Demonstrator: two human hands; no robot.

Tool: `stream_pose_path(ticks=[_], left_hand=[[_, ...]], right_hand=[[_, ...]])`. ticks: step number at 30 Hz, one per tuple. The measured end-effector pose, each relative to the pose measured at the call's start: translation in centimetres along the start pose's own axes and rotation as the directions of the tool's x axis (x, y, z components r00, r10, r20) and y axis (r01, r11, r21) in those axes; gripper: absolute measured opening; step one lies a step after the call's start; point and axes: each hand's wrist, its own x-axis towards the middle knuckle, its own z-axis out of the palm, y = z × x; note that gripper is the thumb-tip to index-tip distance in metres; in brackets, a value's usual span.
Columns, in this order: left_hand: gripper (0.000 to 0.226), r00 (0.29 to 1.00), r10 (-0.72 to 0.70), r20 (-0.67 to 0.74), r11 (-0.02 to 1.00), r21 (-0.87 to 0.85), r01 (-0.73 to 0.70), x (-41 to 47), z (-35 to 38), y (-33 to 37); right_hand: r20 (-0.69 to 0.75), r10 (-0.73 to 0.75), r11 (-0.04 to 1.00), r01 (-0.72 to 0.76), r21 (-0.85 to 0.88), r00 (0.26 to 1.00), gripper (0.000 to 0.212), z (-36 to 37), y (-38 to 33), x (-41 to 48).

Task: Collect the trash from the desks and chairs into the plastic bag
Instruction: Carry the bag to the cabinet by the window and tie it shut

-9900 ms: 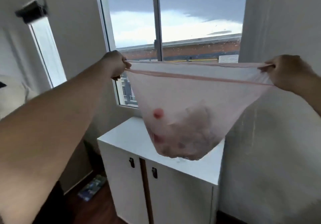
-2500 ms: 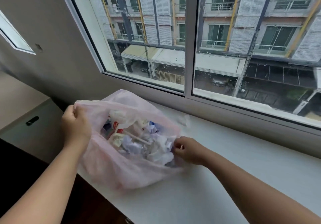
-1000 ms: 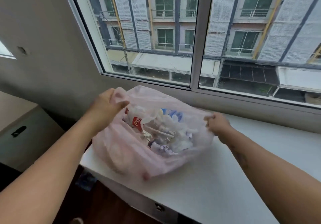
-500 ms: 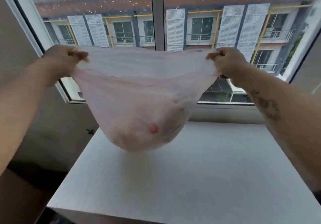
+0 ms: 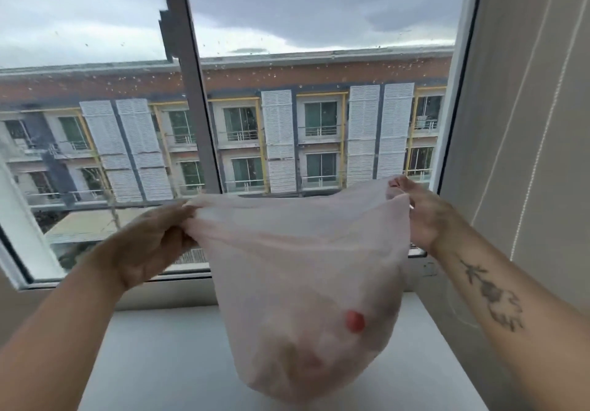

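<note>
The plastic bag (image 5: 303, 267) is thin, translucent, crinkled film. At seven o'clock the surface (image 5: 166, 362) is smooth, matt white. The window frame (image 5: 191, 91) at twelve seems painted metal.

Legible text, labels, numbers, signs: none.
Bag (image 5: 303, 267): one red patch (image 5: 355, 321) shows through the film at 5 o'clock, too blurred to read as print or logo.
Building (image 5: 242, 78) at 12 o'clock, seen through the glass: no lettering can be made out.
</note>
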Motion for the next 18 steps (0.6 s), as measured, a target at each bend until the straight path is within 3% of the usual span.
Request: stream_pose_path(ticks=[2,4,6,8,10,12,14,17,18], left_hand=[[0.035,0.999,0.011,0.036,0.997,-0.082,-0.008,-0.8,0.4,-2.5],[0.037,0.995,0.019,0.097,0.992,-0.126,-0.007,-1.8,0.7,-4.8],[0.05,0.99,-0.018,0.137,0.996,-0.08,0.029,-2.2,1.0,-6.6],[0.058,0.992,-0.068,0.108,0.998,0.017,0.066,-2.0,1.3,-8.0],[0.037,0.997,-0.067,0.023,0.996,0.062,0.066,-1.5,1.2,-8.6],[0.035,0.998,-0.054,-0.035,0.995,0.077,0.057,-0.9,0.5,-9.0],[0.05,0.994,0.0,-0.11,0.998,0.066,0.007,0.1,-0.5,-9.7],[0.027,0.961,0.049,-0.271,0.998,-0.032,-0.06,1.6,-0.9,-10.4],[0.034,0.956,0.06,-0.286,0.997,-0.028,-0.072,2.2,-1.1,-10.8]], right_hand=[[0.124,0.004,0.999,0.002,-0.048,0.992,0.024,-1.4,0.1,-1.4],[0.273,0.032,0.972,0.034,-0.234,0.962,0.024,-3.0,1.2,-2.1],[0.19,0.069,0.858,0.039,-0.512,0.979,0.046,-4.6,2.9,-1.4],[0.051,-0.028,0.78,0.054,-0.623,0.998,0.043,-5.1,4.2,-0.5],[-0.044,-0.133,0.818,0.084,-0.569,0.99,0.019,-4.9,4.9,0.1],[-0.093,-0.192,0.854,0.12,-0.506,0.977,0.011,-4.7,5.3,0.3],[-0.15,-0.263,0.845,0.152,-0.513,0.953,0.012,-4.2,5.7,0.3],[-0.243,-0.372,0.797,0.173,-0.579,0.896,0.031,-3.2,6.6,0.5],[-0.254,-0.384,0.782,0.167,-0.6,0.888,0.038,-2.6,6.9,0.6]])
